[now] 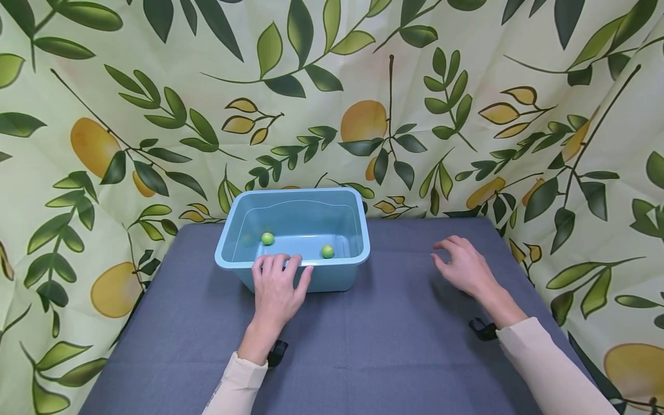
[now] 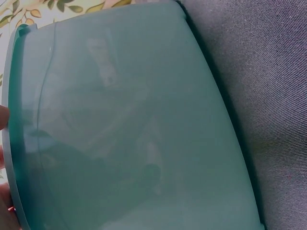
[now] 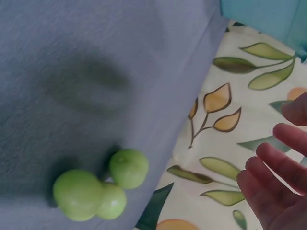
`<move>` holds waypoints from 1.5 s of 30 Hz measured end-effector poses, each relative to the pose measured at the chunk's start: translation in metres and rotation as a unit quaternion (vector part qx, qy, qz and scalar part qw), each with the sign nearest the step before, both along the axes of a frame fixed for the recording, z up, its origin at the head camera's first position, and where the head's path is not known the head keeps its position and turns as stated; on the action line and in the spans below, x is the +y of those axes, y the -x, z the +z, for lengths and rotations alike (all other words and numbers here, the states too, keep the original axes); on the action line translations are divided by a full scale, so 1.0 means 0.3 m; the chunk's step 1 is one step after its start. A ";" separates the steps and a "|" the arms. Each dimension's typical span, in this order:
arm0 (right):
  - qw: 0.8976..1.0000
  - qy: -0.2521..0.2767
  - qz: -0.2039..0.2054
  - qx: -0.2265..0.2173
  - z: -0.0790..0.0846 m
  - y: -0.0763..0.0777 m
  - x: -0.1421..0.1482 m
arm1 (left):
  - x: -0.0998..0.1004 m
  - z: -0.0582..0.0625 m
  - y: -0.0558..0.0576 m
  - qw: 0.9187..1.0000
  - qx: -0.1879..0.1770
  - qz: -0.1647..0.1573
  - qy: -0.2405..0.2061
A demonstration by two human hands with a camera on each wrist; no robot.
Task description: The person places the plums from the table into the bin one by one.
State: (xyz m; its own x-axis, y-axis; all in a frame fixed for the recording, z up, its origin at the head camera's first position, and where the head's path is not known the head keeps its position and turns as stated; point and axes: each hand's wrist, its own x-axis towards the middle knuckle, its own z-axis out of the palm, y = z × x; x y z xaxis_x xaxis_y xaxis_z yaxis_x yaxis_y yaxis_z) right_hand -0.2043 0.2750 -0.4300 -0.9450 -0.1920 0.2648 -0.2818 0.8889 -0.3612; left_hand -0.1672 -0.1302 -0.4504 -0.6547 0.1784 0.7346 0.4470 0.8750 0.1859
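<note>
A light blue plastic tub (image 1: 290,278) stands toward the back of the table, with two small round green fruits, one fruit (image 1: 267,238) at the left and another fruit (image 1: 327,251) at the right, on its floor. My left hand (image 1: 276,294) grips the near rim, fingers over it and thumb at the outer side. In the left wrist view the tub's outer wall (image 2: 124,120) fills most of the picture. To the right of the tub, my right hand (image 1: 463,266) hovers over the table with loosely bent fingers, holding nothing. Three round green fruits (image 3: 128,168) sit together near it, hidden in the head view.
The table (image 1: 353,346) has a dark grey-blue cloth. Behind and at both sides hangs a leaf-and-fruit patterned curtain (image 1: 321,115), close behind the tub. A black strap (image 1: 276,353) is on the left wrist and another strap (image 1: 483,329) on the right.
</note>
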 end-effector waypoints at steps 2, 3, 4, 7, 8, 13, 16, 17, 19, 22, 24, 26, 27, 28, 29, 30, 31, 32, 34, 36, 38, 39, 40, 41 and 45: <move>1.000 -0.006 -0.003 -0.002 -0.008 -0.001 0.015 | -0.001 -0.002 0.001 1.000 0.001 0.000 0.001; 1.000 -0.009 -0.004 -0.001 -0.014 -0.001 0.023 | -0.001 -0.003 0.001 1.000 0.000 0.000 0.002; 1.000 -0.012 -0.004 -0.003 -0.018 -0.002 0.029 | -0.002 -0.004 0.001 1.000 -0.003 0.002 0.002; 1.000 -0.022 -0.008 -0.006 -0.029 -0.005 0.048 | -0.002 -0.003 0.000 1.000 -0.005 0.001 0.003; 1.000 -0.025 -0.010 -0.006 -0.032 -0.006 0.054 | -0.002 -0.002 0.000 1.000 -0.006 0.001 0.003; 0.999 -0.031 -0.023 -0.015 -0.047 -0.013 0.081 | 0.000 0.001 0.002 1.000 0.001 0.001 0.002; 0.999 -0.032 -0.033 -0.026 -0.059 -0.016 0.099 | 0.000 0.001 0.003 1.000 0.003 0.001 0.003; 0.998 -0.031 -0.036 -0.030 -0.063 -0.018 0.104 | 0.000 0.001 0.003 1.000 0.002 0.002 0.004; 0.998 -0.031 -0.041 -0.034 -0.072 -0.019 0.115 | 0.001 0.000 0.004 1.000 0.001 0.002 0.005; 0.998 -0.030 -0.048 -0.036 -0.086 -0.020 0.130 | 0.001 -0.001 0.004 1.000 -0.003 0.002 0.005; 0.998 -0.030 -0.053 -0.035 -0.094 -0.021 0.139 | 0.002 -0.001 0.003 1.000 -0.005 0.002 0.005; 0.997 -0.029 -0.057 -0.034 -0.102 -0.023 0.146 | 0.002 -0.001 0.002 1.000 -0.005 0.002 0.004; 0.997 -0.029 -0.058 -0.035 -0.106 -0.024 0.149 | 0.002 0.000 0.002 1.000 -0.005 0.002 0.004; 0.997 -0.029 -0.060 -0.034 -0.109 -0.024 0.152 | 0.002 0.000 0.002 1.000 -0.004 0.003 0.004; 0.997 -0.028 -0.060 -0.035 -0.113 -0.025 0.155 | 0.002 0.001 0.002 1.000 -0.003 0.003 0.004; 0.997 -0.028 -0.061 -0.036 -0.116 -0.024 0.159 | 0.002 0.002 0.002 1.000 -0.002 0.003 0.004; 0.997 -0.027 -0.061 -0.037 -0.119 -0.025 0.162 | 0.002 0.002 0.001 1.000 -0.001 0.003 0.004; 0.997 -0.027 -0.062 -0.041 -0.123 -0.024 0.167 | 0.002 0.002 0.002 1.000 0.001 0.003 0.004; 0.997 -0.026 -0.062 -0.047 -0.129 -0.021 0.176 | 0.002 0.003 0.002 1.000 0.003 0.002 0.004; 0.996 -0.026 -0.064 -0.056 -0.134 -0.017 0.184 | 0.002 0.003 0.002 1.000 0.003 0.001 0.004; 0.995 -0.026 -0.069 -0.065 -0.139 -0.013 0.191 | 0.002 0.003 0.002 1.000 0.002 0.001 0.004; 0.995 -0.027 -0.071 -0.069 -0.141 -0.012 0.194 | 0.002 0.003 0.002 1.000 0.000 0.001 0.004; 0.994 -0.026 -0.074 -0.073 -0.144 -0.009 0.197 | 0.002 0.003 0.002 1.000 0.000 0.001 0.004; 0.994 -0.026 -0.076 -0.077 -0.146 -0.007 0.199 | 0.002 0.003 0.002 1.000 0.000 0.001 0.004; 0.992 -0.025 -0.084 -0.091 -0.157 0.000 0.209 | 0.002 0.002 0.002 1.000 -0.001 0.002 0.003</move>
State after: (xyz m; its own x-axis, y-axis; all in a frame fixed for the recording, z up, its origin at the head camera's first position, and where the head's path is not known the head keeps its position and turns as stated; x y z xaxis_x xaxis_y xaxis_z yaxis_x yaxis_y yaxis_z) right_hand -0.2043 0.3377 -0.4771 -0.9961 -0.0370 0.0800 -0.0627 0.9355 -0.3477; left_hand -0.1678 -0.1298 -0.4497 -0.6562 0.1803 0.7327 0.4436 0.8777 0.1814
